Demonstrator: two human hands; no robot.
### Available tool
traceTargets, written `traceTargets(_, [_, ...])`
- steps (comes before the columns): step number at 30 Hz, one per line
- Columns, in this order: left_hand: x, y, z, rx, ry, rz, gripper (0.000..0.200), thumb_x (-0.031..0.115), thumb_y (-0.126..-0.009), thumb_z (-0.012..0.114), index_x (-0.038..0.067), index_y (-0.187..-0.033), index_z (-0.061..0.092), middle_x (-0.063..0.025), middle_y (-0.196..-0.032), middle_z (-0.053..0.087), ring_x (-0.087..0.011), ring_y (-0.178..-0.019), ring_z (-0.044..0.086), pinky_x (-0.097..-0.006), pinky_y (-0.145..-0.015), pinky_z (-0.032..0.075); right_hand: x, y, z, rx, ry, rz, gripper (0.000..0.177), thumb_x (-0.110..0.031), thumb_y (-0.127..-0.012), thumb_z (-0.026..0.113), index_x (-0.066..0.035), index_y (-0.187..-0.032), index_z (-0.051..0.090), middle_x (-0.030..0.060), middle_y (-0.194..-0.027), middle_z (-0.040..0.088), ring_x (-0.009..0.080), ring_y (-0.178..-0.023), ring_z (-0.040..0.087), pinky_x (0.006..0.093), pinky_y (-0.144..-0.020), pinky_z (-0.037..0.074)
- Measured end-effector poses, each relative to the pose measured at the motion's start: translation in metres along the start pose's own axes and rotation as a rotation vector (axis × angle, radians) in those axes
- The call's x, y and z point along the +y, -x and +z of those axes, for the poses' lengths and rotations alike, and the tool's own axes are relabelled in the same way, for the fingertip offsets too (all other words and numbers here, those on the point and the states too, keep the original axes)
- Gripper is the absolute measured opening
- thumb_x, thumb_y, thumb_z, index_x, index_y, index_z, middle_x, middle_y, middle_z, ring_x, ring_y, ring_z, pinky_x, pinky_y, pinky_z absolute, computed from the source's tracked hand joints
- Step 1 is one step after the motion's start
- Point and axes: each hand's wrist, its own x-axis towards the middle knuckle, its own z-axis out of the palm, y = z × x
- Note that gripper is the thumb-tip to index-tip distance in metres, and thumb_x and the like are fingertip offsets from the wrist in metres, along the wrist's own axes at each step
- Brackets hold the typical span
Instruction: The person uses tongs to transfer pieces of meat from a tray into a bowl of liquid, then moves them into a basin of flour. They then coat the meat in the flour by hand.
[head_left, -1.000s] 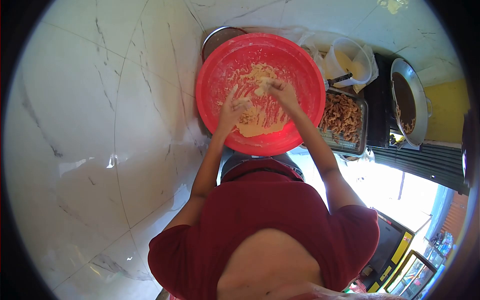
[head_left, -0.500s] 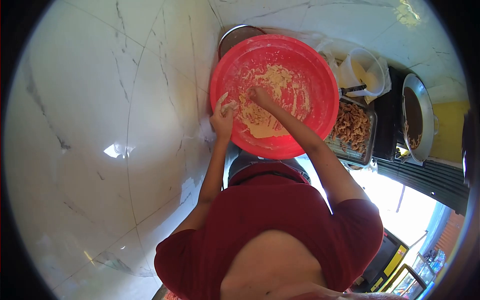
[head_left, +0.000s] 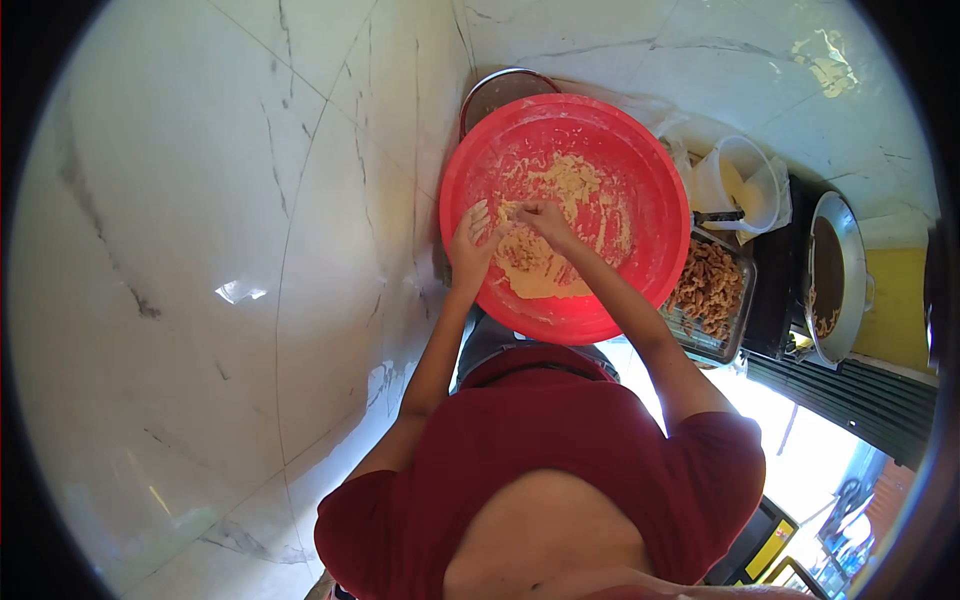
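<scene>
A wide red basin (head_left: 660, 270) holds pale yellow flour (head_left: 540, 280), heaped and clumped across its bottom. Over the basin's left side is my left hand (head_left: 474, 245), its flour-coated fingers stretched out and slightly apart. My right hand (head_left: 546, 222) hovers over the flour just to the right of it, fingers bent together in a pinch. Its fingertips come close to my left thumb; whether they touch, or what small piece they hold, I cannot make out.
Right of the basin stands a glass tray (head_left: 745, 325) of brown fried pieces (head_left: 708, 285). Behind it is a clear plastic tub (head_left: 765, 205) with a dark handle across its rim. Farther right sits a wide metal pan (head_left: 853, 250) of dark oil. A marbled wall (head_left: 340, 250) borders the left.
My right hand has moved closer to my left, from a closed fist to a pinch. The left fingers have straightened. The whole view has shifted slightly, so the basin appears lower and farther right.
</scene>
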Motion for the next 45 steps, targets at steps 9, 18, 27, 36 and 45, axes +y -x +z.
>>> traceTargets(9, [0.026, -0.003, 0.020, -0.244, 0.457, -0.260, 0.037, 0.014, -0.088, 0.060, -0.005, -0.119, 0.053, -0.0134, -0.105, 0.063, -0.0159, -0.093, 0.062, -0.0262, -0.085, 0.049, -0.033, 0.054, -0.025, -0.026, -0.362, -0.095, 0.029, -0.011, -0.090, 0.054, 0.005, -0.114, 0.056, 0.0059, -0.101, 0.063, 0.0114, -0.091, 0.059, 0.0236, -0.082, 0.046])
traceTargets(18, [0.051, -0.003, 0.016, -0.293, 0.511, -0.353, 0.039, 0.024, -0.094, 0.052, -0.002, -0.122, 0.051, -0.0091, -0.110, 0.061, -0.0121, -0.095, 0.060, -0.0226, -0.082, 0.049, -0.055, 0.086, -0.041, 0.016, -0.659, -0.078, 0.032, -0.012, -0.092, 0.051, 0.003, -0.121, 0.049, 0.0083, -0.101, 0.060, 0.0163, -0.092, 0.061, 0.0287, -0.084, 0.049])
traceTargets(27, [0.009, 0.003, 0.021, -0.440, 0.267, -0.350, 0.029, 0.016, -0.088, 0.060, -0.003, -0.110, 0.060, -0.0036, -0.094, 0.065, -0.0128, -0.084, 0.062, -0.0229, -0.076, 0.049, -0.007, 0.089, -0.066, 0.100, -0.593, -0.066, 0.030, -0.019, -0.095, 0.047, 0.001, -0.117, 0.052, 0.0043, -0.096, 0.059, 0.0127, -0.085, 0.059, 0.0264, -0.076, 0.048])
traceTargets(36, [-0.077, -0.002, 0.072, -0.982, -0.512, -0.025, 0.015, 0.007, -0.073, 0.066, 0.000, -0.087, 0.066, -0.0123, -0.073, 0.065, -0.0175, -0.064, 0.062, -0.0297, -0.060, 0.049, 0.015, 0.122, -0.105, 0.293, -0.326, -0.012, 0.031, -0.019, -0.095, 0.048, 0.001, -0.117, 0.055, 0.0041, -0.093, 0.062, 0.0091, -0.079, 0.059, 0.0228, -0.072, 0.048])
traceTargets(45, [-0.117, -0.001, 0.083, -1.008, -0.647, -0.121, 0.014, 0.006, -0.067, 0.065, 0.001, -0.081, 0.065, -0.0172, -0.072, 0.064, -0.0305, -0.068, 0.064, -0.0376, -0.061, 0.049, 0.032, 0.121, -0.113, 0.283, -0.240, -0.015, 0.032, -0.022, -0.093, 0.050, 0.000, -0.116, 0.057, 0.0023, -0.093, 0.063, 0.0073, -0.081, 0.057, 0.0225, -0.074, 0.047])
